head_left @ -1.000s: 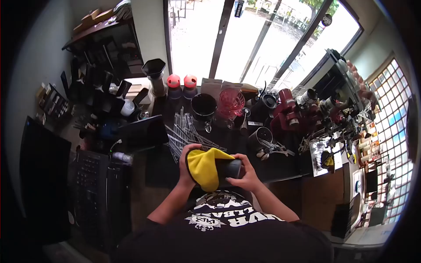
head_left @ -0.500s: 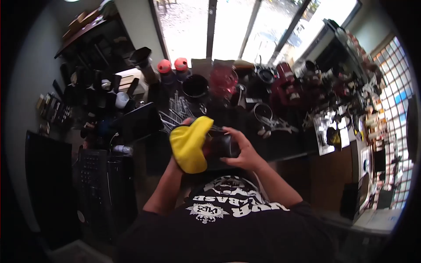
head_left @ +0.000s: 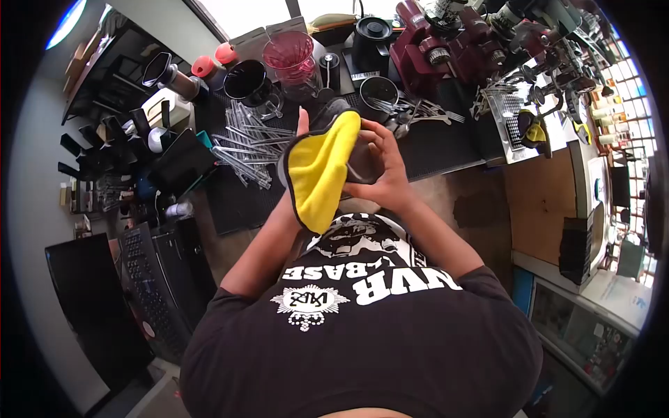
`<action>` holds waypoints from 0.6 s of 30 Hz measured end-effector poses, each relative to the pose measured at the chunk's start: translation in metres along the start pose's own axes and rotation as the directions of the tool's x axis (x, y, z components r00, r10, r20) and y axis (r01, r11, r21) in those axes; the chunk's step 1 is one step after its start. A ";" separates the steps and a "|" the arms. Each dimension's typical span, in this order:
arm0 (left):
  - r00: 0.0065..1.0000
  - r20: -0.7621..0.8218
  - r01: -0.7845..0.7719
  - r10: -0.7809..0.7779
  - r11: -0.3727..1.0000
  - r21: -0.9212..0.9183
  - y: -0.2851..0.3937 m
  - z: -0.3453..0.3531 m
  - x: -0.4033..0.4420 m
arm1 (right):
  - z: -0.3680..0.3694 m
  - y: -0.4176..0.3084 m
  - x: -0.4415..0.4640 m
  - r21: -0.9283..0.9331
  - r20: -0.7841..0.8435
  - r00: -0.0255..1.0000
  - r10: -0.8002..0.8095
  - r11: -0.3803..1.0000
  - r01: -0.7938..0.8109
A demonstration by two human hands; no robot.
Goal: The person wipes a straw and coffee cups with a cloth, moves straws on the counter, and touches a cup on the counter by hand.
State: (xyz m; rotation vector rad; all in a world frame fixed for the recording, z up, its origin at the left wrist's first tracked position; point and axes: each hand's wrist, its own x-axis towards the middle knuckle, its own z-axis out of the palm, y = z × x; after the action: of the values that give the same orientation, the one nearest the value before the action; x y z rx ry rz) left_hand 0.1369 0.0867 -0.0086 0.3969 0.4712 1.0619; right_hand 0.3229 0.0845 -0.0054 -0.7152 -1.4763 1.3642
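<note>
Cupped around a dark, see-through container (head_left: 364, 164), my right hand (head_left: 391, 175) has its fingers on the far side and its thumb on the near side. Whether it is a glass or a jar I cannot tell. My left hand (head_left: 303, 124) is mostly behind a yellow microfibre cloth (head_left: 317, 171) with a dark edge and a grey reverse. Its thumb sticks up past the cloth. The cloth hangs from the left hand and lies against the container's left side. Both hands are held in front of my chest, over the counter's near edge.
Clear sticks (head_left: 244, 143) lie piled on the black counter mat (head_left: 446, 150). Behind stand a black dripper (head_left: 245, 82), a pink dripper (head_left: 288, 54), a black kettle (head_left: 371, 42) and maroon grinders (head_left: 418, 49). Spoons and tongs (head_left: 425, 115) lie to the right, near a metal tray (head_left: 512, 125).
The view has tilted and brightened. The cloth has turned more upright and now covers more of the container's left side. Both hands keep their hold.
</note>
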 end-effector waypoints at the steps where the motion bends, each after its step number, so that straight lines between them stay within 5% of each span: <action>1: 0.992 -0.062 0.103 -0.107 0.993 -0.065 -0.002 0.001 0.002 | -0.009 -0.003 -0.003 -0.093 -0.011 1.000 -0.023 0.995 0.022; 2: 0.970 -0.115 0.198 -0.214 0.970 -0.140 -0.006 0.003 0.003 | -0.018 -0.002 -0.006 -0.044 -0.003 1.000 -0.020 0.999 0.019; 3: 0.980 -0.179 0.114 -0.083 0.978 0.173 -0.011 0.033 -0.010 | -0.027 -0.001 -0.011 -0.032 0.010 1.000 -0.020 0.999 0.021; 4: 0.968 0.137 -0.229 0.209 0.521 0.823 -0.017 0.031 -0.015 | -0.035 0.000 -0.017 0.037 0.031 0.999 0.029 0.999 -0.030; 5: 0.833 0.533 -0.473 0.149 -0.308 0.826 -0.027 0.024 -0.018 | -0.043 0.001 -0.023 0.102 0.055 0.995 0.078 0.991 -0.083; 7: 0.850 0.493 -0.449 0.184 -0.234 0.862 -0.054 0.032 -0.012 | -0.061 0.002 -0.033 0.145 0.061 0.996 0.068 0.987 -0.076; 9: 0.812 0.544 -0.435 0.213 -0.402 0.806 -0.072 0.045 -0.015 | -0.086 -0.002 -0.044 -0.132 0.145 0.987 0.065 0.990 -0.046; 10: 0.858 0.458 -0.435 0.233 -0.143 0.889 -0.091 0.043 -0.002 | -0.096 -0.002 -0.049 -0.088 0.166 0.983 0.073 0.994 -0.059; 12: 0.948 0.099 -0.179 0.302 0.251 0.951 -0.098 0.085 -0.008 | -0.118 -0.002 -0.052 -0.114 0.234 0.972 -0.001 0.993 0.028; 13: 0.823 0.483 -0.390 0.301 -0.319 0.864 -0.102 0.085 0.002 | -0.126 -0.003 -0.056 -0.071 0.239 0.970 0.047 0.997 -0.031; 16: 0.830 0.324 -0.345 0.454 -0.037 0.938 -0.118 0.110 0.014 | -0.148 0.003 -0.065 0.168 0.259 0.959 0.111 0.973 -0.158; 18: 0.864 0.216 -0.399 0.455 0.355 0.846 -0.138 0.103 0.015 | -0.161 0.013 -0.067 0.252 0.227 0.969 0.099 0.955 -0.157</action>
State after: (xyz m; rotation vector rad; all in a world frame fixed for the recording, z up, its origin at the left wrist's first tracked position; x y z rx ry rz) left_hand 0.3006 0.0316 0.0022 1.5124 1.0121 1.2783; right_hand 0.4917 0.0901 -0.0499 -0.5099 -1.3883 1.7475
